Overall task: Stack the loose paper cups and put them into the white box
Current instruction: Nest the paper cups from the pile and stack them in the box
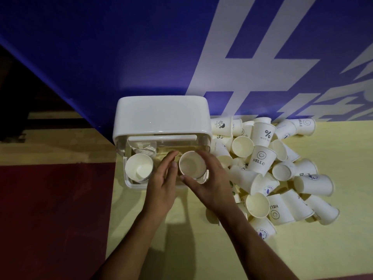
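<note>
The white box [129, 183] stands open on the yellow table, its lid [159, 116] swung up at the back. Inside, a stack of paper cups [138, 168] sits upright in the left part. My right hand [210, 176] curls round a second cup stack [191, 164] in the box's right part, mouth up. Just left of this stack my left hand [163, 178] hovers with fingers straight, and I cannot tell whether it touches it. A heap of loose paper cups [262, 158], some printed "HELLO", lies to the right of the box.
A blue banner [141, 47] with large white lettering rises right behind the box and the heap. The table's left edge [113, 199] runs just beside the box, with dark red floor below. Bare yellow tabletop [302, 249] lies in front of the heap.
</note>
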Demonstrator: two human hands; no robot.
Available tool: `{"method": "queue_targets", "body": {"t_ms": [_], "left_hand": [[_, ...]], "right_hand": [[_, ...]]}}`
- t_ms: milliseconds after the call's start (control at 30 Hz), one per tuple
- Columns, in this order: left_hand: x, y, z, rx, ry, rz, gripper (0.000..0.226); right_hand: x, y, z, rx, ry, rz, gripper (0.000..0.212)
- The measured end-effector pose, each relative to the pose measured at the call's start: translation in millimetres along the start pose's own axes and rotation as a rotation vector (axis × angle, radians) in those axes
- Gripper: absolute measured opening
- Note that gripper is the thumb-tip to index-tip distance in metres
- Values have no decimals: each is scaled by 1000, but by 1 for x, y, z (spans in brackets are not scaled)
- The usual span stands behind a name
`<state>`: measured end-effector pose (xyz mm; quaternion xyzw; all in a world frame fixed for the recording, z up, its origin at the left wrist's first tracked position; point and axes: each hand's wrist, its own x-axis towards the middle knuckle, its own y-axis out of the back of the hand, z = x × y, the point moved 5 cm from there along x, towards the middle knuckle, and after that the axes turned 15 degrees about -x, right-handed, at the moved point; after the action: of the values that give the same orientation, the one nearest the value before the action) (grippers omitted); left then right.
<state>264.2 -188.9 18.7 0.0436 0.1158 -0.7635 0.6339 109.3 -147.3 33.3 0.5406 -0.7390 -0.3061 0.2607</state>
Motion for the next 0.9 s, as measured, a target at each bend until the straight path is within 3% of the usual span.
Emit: {"method": "queue_targets", "body": {"t_ms": [333,733,900], "left_hand": [[16,2,-35,197,118,-60,42],[14,3,-24,372,11,-81,43],[-19,-19,19,373,-148,-99,41]], "right_hand": [[2,-33,20,-160,-22,-95,78],[-3,-28,15,-224,-52,-106,88],[-27,41,12,-210,-76,5,53]]}}
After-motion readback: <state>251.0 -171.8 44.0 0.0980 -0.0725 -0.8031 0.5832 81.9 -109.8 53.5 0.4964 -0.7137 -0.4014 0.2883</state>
